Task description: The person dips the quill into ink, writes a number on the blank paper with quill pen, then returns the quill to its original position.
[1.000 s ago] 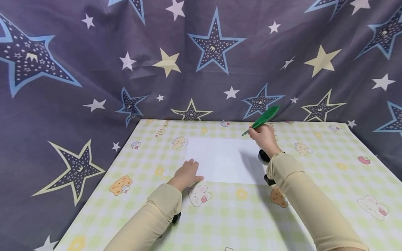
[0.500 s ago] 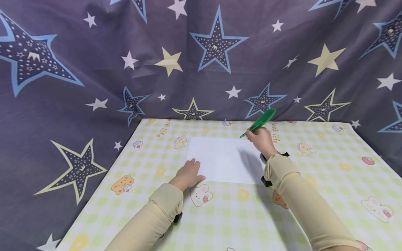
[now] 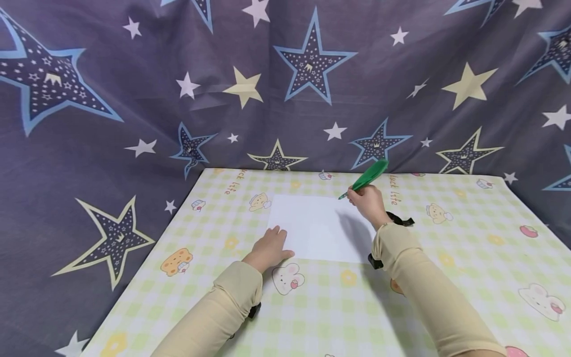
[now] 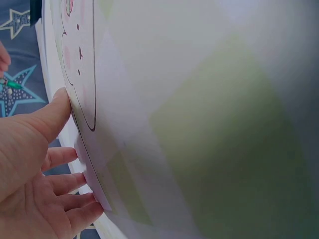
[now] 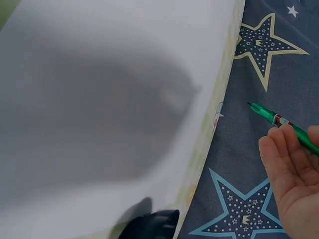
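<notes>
A white sheet of paper (image 3: 312, 225) lies flat on the checkered tabletop, without visible marks. My left hand (image 3: 267, 248) rests at the sheet's lower left corner with fingers spread; in the left wrist view the thumb and fingertips (image 4: 89, 201) touch the surface. My right hand (image 3: 367, 201) pinches a green pen (image 3: 370, 173) with a broad feather-like top. Its tip (image 5: 253, 104) points left and down, apart from the paper in the right wrist view, over the sheet's upper right part. The hand's shadow falls on the paper.
A pale green checkered cloth (image 3: 312, 307) with printed animals and flowers covers the table. Behind it hangs a dark curtain (image 3: 214, 59) with stars. Dark straps of the wrist cameras (image 3: 376, 261) show by both sleeves.
My right hand has come slightly down and left with the green pen, nearer the paper's upper right edge. The left hand stays in place on the sheet; the head view has shifted slightly.
</notes>
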`<action>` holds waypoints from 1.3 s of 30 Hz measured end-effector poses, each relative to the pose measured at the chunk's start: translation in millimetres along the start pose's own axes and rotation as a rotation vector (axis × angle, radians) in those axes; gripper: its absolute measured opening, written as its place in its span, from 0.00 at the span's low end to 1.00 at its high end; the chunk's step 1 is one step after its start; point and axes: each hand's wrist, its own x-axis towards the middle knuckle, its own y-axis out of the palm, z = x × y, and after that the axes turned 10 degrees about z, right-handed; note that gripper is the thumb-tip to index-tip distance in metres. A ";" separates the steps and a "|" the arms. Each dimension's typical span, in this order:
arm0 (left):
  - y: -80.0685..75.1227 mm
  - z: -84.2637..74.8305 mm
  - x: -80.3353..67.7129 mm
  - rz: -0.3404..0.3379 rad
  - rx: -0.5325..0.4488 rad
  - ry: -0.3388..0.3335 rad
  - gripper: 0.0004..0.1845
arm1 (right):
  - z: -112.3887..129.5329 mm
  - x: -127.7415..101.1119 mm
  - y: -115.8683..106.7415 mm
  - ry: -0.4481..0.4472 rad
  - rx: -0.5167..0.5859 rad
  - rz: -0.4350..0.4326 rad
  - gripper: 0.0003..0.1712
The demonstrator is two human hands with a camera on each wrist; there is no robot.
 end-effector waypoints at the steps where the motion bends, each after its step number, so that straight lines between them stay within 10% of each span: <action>1: 0.2 0.1 0.0 -0.001 -0.003 0.001 0.35 | -0.2 0.1 1.1 0.004 0.001 0.001 0.13; 39: 0.1 -1.2 -1.0 -0.009 0.019 0.002 0.35 | -22.5 1.0 24.4 0.006 -0.031 0.008 0.15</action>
